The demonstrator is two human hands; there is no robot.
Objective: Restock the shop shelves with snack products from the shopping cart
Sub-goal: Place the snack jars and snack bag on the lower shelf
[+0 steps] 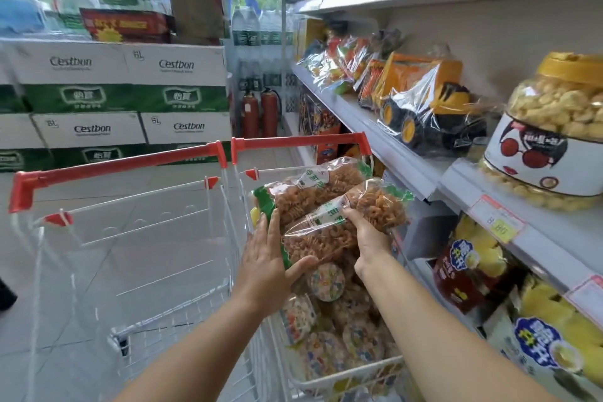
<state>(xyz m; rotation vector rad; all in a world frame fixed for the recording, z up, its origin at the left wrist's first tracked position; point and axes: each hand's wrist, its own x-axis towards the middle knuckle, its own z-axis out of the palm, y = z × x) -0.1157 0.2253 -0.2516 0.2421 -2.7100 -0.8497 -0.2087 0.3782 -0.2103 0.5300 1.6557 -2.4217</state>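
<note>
Over the shopping cart, the left hand presses flat, fingers straight, at nine o'clock of two spiral-snack bags; the right hand curls round them at three o'clock.

There are two shopping carts, two bags of brown twisted snacks and two hands. The shelf holds one wrapped toy truck and one yellow-lidded jar of puffs. Farther off stand two red fire extinguishers and four white boxes marked Cestbon.
</note>
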